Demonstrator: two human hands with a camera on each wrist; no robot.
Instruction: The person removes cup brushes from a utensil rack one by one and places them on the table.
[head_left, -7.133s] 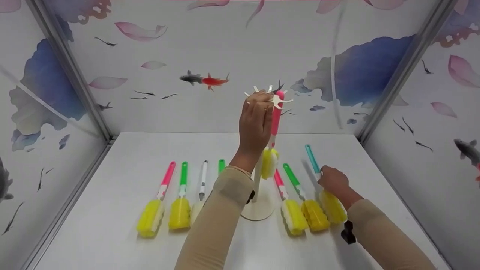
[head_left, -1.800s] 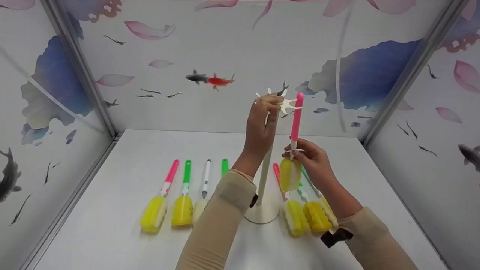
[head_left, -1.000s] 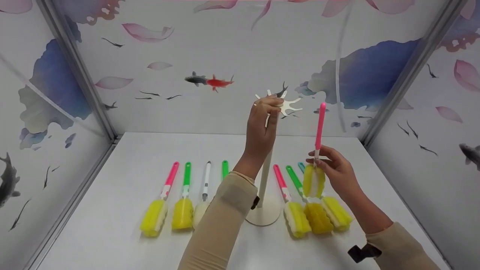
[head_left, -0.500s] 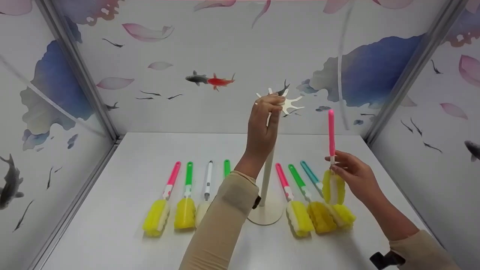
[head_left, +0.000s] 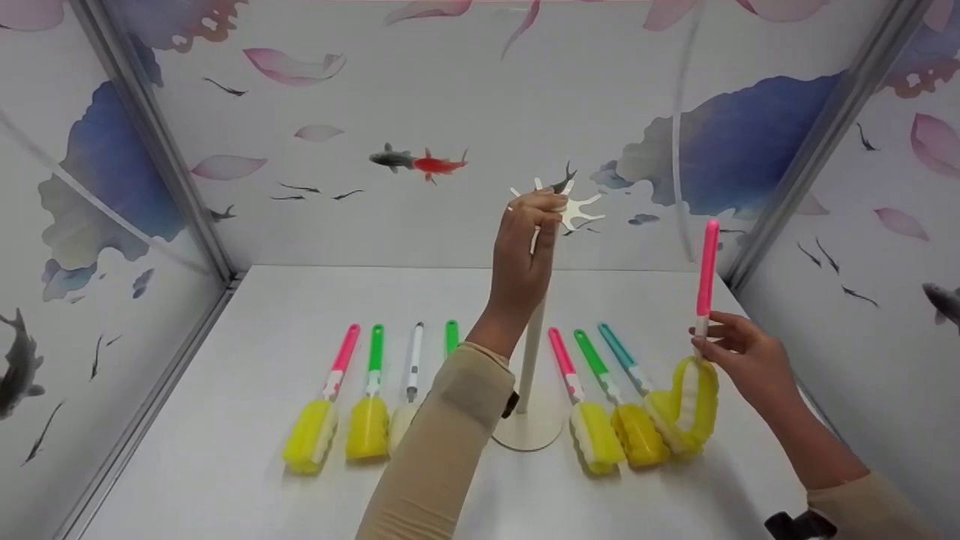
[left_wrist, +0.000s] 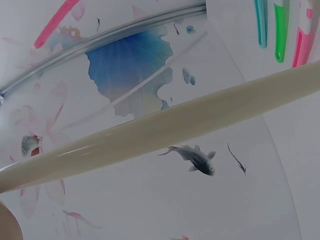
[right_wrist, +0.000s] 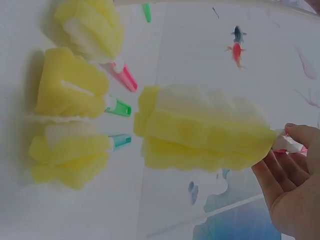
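Upright at the right, a pink-handled sponge brush point(head_left: 707, 270) is pinched at its white neck by my right hand point(head_left: 750, 360). Its yellow-and-white sponge point(right_wrist: 205, 132) fills the middle of the right wrist view, and in the head view overlaps the teal-handled brush point(head_left: 619, 349) lying on the table. My left hand point(head_left: 523, 244) grips the pronged top point(head_left: 581, 210) of a white stand, hiding part of it. The stand's pole point(left_wrist: 160, 125) runs across the left wrist view. Beside the teal brush lie a green-handled brush point(head_left: 592, 356) and another pink-handled brush point(head_left: 562, 356).
Left of the stand's round base point(head_left: 529, 439), another row of brushes lies on the white table point(head_left: 195, 450): a pink one point(head_left: 311, 435), a green one point(head_left: 367, 427), a white-handled one point(head_left: 415, 360) and a green handle point(head_left: 451, 336) partly behind the left sleeve. Printed panels enclose the table.
My right hand let go of the teal brush, took the pink brush off the stand, and carried it right and down. My left hand still holds the stand's top.
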